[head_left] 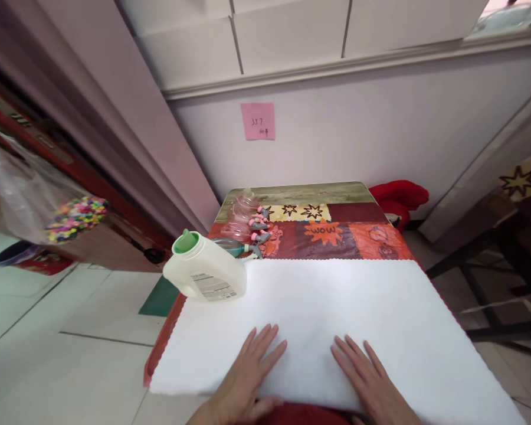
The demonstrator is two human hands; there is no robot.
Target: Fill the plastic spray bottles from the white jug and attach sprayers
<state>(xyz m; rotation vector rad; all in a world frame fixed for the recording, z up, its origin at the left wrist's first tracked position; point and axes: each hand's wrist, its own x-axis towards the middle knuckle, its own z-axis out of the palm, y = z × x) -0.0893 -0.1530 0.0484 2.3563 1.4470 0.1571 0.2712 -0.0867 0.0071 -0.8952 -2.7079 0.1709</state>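
My left hand (250,372) lies palm down with its fingers spread on a white cloth (310,307) near the front edge of the table. Over to its right, my right hand (369,378) rests the same way, holding nothing. Beyond my left hand, on the cloth's far left part, stands a large cream plastic jug (212,268) with a green opening at its mouth and a printed label. Behind the jug, several clear spray bottles (239,218) with grey and pink heads lie on their sides, close together. A greenish spray bottle (230,247) is partly hidden by the jug.
A patterned red cover (336,239) spans the table's far part. A pink paper note (258,121) is stuck on the wall behind. At left hangs a plastic bag of colourful small pieces (77,218) above a bucket (30,257). A red item (400,198) sits behind the table's right corner.
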